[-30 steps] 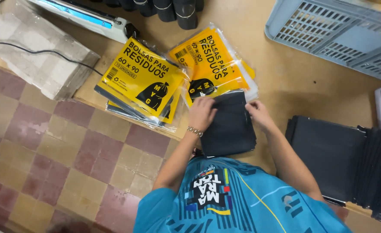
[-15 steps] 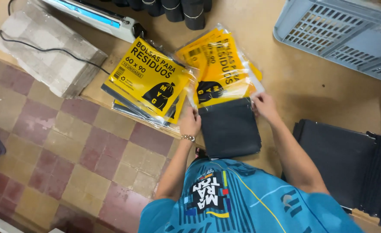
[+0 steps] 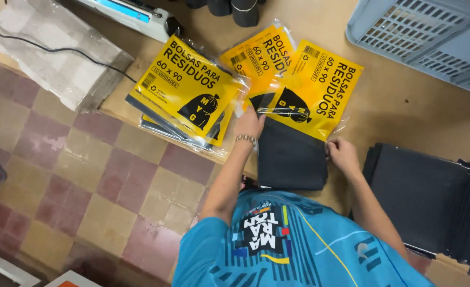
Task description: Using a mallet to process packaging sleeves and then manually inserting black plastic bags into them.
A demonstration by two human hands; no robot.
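Hands work at the desk's near edge; left hand (image 3: pixel 249 123) pinches the yellow packet (image 3: pixel 320 87) mouth open; right hand (image 3: pixel 342 155) grips the folded black bags (image 3: pixel 291 159), half inside it, steadying them; more packets (image 3: pixel 184 90) lie at the left corner

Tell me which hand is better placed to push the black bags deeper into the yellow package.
Probably the right hand: its fingers touch the free edge of the black bags, while the left hand rests at the mouth of the yellow package.
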